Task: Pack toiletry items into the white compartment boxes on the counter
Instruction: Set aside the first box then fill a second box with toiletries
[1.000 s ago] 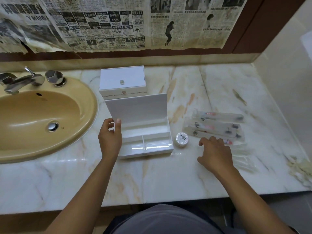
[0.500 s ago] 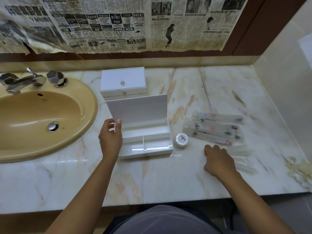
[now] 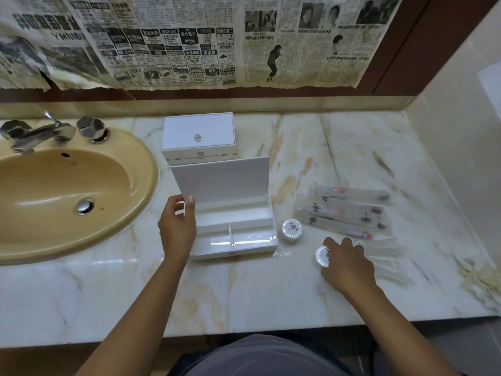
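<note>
Left hand (image 3: 177,226) is pinching the open box (image 3: 233,232) lid's edge, propping it up so the empty compartments are staying reachable, while right hand (image 3: 345,263) is curling around a round soap (image 3: 322,256) just off the counter (image 3: 271,294)

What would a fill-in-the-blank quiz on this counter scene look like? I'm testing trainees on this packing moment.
1. The left hand holds the open box's ____ upright.
2. The right hand grips a round white ____.
3. The closed box sits ____ the open one.
4. The open box's compartments are ____.

Missing: lid; soap; behind; empty
</note>
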A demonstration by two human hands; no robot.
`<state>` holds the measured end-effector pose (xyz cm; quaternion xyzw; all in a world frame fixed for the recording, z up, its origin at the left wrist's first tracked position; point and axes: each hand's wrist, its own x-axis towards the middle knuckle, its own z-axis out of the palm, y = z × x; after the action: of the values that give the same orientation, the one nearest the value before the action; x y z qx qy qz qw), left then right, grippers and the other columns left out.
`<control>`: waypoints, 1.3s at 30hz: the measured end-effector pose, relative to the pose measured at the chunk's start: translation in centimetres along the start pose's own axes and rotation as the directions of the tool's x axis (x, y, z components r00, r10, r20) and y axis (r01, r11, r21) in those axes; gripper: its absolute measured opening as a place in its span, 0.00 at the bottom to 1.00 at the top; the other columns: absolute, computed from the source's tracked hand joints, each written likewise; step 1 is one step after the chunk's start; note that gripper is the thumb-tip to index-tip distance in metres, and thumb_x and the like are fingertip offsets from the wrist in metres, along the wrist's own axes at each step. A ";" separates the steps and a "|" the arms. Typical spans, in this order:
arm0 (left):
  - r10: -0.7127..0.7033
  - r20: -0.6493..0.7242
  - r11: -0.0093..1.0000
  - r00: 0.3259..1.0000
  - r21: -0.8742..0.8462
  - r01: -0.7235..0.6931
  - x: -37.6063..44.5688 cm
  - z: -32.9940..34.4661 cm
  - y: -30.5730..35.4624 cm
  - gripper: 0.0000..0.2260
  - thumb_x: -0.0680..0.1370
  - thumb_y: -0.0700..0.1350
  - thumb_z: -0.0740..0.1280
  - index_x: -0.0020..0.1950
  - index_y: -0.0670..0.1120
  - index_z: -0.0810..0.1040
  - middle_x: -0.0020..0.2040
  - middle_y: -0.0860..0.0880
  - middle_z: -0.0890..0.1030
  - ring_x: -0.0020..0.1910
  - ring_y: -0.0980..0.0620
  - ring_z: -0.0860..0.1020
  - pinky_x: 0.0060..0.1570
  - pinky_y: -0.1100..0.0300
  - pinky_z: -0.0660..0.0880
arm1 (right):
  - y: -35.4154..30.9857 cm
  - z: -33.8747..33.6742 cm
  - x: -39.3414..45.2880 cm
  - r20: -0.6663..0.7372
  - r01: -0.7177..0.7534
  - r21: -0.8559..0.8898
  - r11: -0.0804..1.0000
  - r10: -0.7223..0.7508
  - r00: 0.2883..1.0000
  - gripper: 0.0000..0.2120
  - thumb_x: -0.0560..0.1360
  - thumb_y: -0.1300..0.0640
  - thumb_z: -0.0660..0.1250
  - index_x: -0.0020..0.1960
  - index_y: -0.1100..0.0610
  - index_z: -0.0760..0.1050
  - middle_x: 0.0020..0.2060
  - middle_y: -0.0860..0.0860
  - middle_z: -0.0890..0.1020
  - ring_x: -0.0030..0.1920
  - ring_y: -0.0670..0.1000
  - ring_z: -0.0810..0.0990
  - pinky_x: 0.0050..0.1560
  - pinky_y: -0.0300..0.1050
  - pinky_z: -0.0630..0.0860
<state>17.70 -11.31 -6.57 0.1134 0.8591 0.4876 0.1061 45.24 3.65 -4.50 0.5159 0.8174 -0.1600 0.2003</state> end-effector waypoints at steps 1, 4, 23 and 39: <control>-0.001 -0.002 1.000 1.000 0.004 0.001 0.0 0.0 0.0 0.15 0.79 0.56 0.62 0.57 0.47 0.76 0.52 0.51 0.79 0.53 0.52 0.77 0.49 0.59 0.69 | 0.0 0.0 0.0 0.004 -0.010 0.004 1.000 0.010 1.000 0.20 0.73 0.56 0.64 0.63 0.48 0.64 0.56 0.51 0.68 0.57 0.55 0.68 0.42 0.43 0.65; -0.005 0.002 1.000 1.000 0.009 0.005 0.0 0.0 0.0 0.15 0.79 0.56 0.62 0.57 0.47 0.76 0.52 0.50 0.79 0.52 0.50 0.77 0.48 0.59 0.69 | 0.0 0.0 0.0 0.012 -0.015 0.044 0.999 0.015 1.000 0.19 0.73 0.57 0.63 0.62 0.48 0.65 0.55 0.51 0.67 0.52 0.54 0.67 0.42 0.44 0.66; -0.017 0.004 1.000 1.000 -0.001 0.017 0.1 0.1 0.0 0.14 0.79 0.57 0.62 0.57 0.48 0.76 0.52 0.51 0.79 0.53 0.48 0.78 0.50 0.58 0.70 | -1.7 0.5 0.5 -0.187 0.183 0.279 0.943 -0.133 0.973 0.18 0.68 0.65 0.65 0.56 0.52 0.72 0.45 0.47 0.68 0.47 0.54 0.72 0.40 0.44 0.68; -0.017 0.011 1.000 1.000 0.013 0.016 0.0 0.0 0.2 0.15 0.79 0.56 0.62 0.58 0.47 0.75 0.54 0.50 0.79 0.52 0.53 0.75 0.50 0.58 0.69 | -0.8 0.5 0.0 -0.015 0.070 0.124 0.990 -0.069 0.998 0.17 0.72 0.54 0.66 0.59 0.52 0.66 0.47 0.49 0.64 0.46 0.52 0.66 0.41 0.43 0.66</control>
<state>17.73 -11.23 -6.33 0.1096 0.8626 0.4805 0.1139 44.62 3.14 -4.87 0.4995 0.8243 -0.2148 0.1577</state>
